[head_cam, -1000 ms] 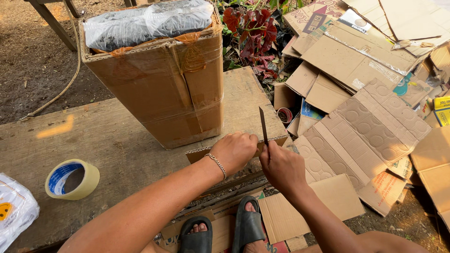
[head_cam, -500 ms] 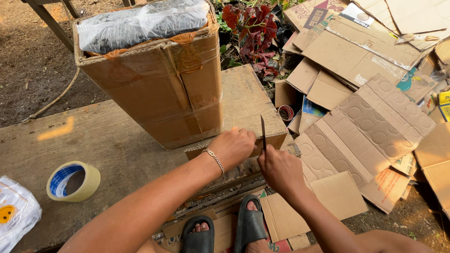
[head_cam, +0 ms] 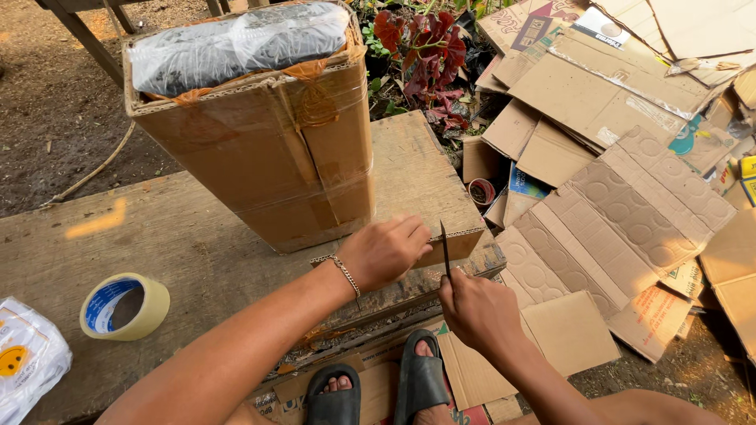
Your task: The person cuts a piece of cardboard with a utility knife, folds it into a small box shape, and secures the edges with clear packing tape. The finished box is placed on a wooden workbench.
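My left hand (head_cam: 384,252), with a thin bracelet on the wrist, presses flat on a strip of brown cardboard (head_cam: 457,240) lying at the near edge of the wooden bench (head_cam: 189,244). My right hand (head_cam: 480,311) grips a thin dark knife (head_cam: 445,248), its blade pointing up and away against the cardboard strip just right of my left fingers. A large taped cardboard box (head_cam: 268,149) with a plastic-wrapped bundle (head_cam: 236,43) on top stands on the bench behind my hands.
A roll of clear packing tape (head_cam: 126,307) lies on the bench at left, with a white plastic bag (head_cam: 27,362) beside it. Flattened cardboard pieces (head_cam: 622,189) cover the ground at right. A red-leaved plant (head_cam: 421,55) grows behind. My sandalled feet (head_cam: 382,389) are below.
The knife blade and my right hand have shifted slightly along the cardboard strip; my left hand stays pressed on it.
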Demonstrator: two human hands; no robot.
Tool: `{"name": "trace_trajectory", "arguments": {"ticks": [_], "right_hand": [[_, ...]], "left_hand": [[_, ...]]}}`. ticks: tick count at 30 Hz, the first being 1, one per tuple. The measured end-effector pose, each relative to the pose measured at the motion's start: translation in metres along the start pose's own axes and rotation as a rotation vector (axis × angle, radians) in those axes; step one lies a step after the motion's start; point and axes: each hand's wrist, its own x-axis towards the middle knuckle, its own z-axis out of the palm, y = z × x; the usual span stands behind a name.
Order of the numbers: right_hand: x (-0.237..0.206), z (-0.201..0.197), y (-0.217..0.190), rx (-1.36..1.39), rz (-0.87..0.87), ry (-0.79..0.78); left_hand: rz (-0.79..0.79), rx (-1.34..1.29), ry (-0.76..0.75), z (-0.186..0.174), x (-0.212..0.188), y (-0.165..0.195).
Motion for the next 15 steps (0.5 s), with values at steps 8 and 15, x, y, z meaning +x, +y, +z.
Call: {"name": "trace_trajectory", "arguments": {"ticks": [8,15], "right_hand": [[-0.013,-0.029,-0.009,-0.058,-0.026,0.097],[0.004,-0.048,-0.007,-0.102,0.147,-0.062]], "left_hand": [[-0.052,-0.151,0.055,-0.009,0.002,0.007],[-0.112,-0.205,-0.005,-0.014,0.004,0.012]]}}
